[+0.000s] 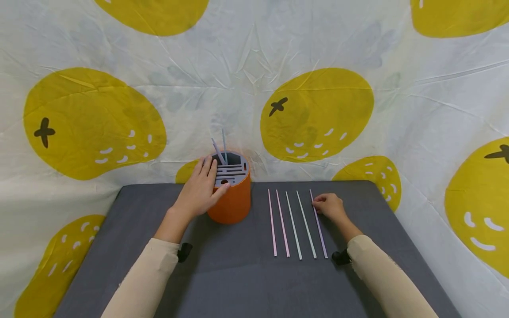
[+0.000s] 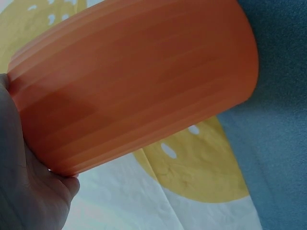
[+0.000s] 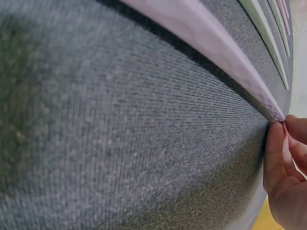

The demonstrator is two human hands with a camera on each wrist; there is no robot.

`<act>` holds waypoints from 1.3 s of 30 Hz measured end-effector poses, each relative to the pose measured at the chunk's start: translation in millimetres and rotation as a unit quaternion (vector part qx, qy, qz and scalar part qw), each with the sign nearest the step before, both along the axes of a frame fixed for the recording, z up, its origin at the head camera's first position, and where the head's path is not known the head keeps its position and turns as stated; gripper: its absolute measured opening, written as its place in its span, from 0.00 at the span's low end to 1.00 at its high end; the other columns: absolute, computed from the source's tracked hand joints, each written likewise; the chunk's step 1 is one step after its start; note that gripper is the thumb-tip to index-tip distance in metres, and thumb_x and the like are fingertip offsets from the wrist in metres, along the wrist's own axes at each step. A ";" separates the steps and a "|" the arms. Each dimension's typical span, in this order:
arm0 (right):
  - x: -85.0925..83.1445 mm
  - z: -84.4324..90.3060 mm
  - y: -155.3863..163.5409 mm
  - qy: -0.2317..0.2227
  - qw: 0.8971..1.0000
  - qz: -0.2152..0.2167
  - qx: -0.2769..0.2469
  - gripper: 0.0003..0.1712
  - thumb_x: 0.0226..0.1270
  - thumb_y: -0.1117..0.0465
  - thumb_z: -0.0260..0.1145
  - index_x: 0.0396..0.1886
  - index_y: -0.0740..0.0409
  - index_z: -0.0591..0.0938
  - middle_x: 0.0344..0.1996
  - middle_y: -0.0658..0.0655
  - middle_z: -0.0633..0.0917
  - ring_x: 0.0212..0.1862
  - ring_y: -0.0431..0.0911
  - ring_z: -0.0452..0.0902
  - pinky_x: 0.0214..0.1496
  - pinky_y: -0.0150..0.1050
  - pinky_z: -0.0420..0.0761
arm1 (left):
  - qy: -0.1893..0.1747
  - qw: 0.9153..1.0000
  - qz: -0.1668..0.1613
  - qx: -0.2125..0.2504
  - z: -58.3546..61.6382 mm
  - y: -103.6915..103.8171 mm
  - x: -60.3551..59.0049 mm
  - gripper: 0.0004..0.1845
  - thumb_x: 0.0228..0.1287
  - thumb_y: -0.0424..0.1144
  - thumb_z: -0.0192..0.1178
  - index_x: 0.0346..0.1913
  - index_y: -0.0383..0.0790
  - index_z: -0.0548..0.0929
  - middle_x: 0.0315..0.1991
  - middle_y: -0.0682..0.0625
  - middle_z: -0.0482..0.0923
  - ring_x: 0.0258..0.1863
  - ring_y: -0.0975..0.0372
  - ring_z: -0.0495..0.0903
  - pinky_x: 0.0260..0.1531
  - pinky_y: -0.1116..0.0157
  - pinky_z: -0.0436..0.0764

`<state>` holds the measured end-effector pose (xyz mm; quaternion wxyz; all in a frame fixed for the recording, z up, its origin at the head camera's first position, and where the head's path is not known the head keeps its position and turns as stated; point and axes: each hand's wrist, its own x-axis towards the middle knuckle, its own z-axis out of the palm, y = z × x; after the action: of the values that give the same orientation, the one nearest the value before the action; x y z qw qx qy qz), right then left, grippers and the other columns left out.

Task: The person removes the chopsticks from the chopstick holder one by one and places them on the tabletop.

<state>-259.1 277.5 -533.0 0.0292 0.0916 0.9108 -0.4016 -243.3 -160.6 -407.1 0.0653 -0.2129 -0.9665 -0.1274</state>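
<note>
Fingers of the right hand are pinched together on a thin, straight lilac stick, gripping it near its far end, so most of its length runs back toward the person, its long axis pointing roughly away from the body. Just to its left, two pale green sticks and two pink sticks lie nearly parallel on the dark grey fabric-covered tabletop. Beyond that row, farther left, stands an orange cylindrical container with a grey slotted top; the left hand, nearer to it, rests extended fingers on the top's edge.
</note>
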 end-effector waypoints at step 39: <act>-7.6 55.9 -29.0 0.145 0.985 0.083 0.044 0.14 0.73 0.53 0.69 0.49 0.57 0.88 0.43 0.59 0.90 0.43 0.53 0.84 0.43 0.44 0.84 | 0.004 1.000 -0.001 -0.001 -0.6 -0.7 1.9 0.47 0.79 0.66 0.42 0.82 0.30 0.49 0.84 0.35 0.41 0.84 0.42 0.40 0.82 0.46 0.46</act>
<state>-266.6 248.5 -477.1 -0.0737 -0.0421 0.9266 -0.3665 -241.4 -161.3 -407.7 0.0690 -0.2144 -0.9662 -0.1252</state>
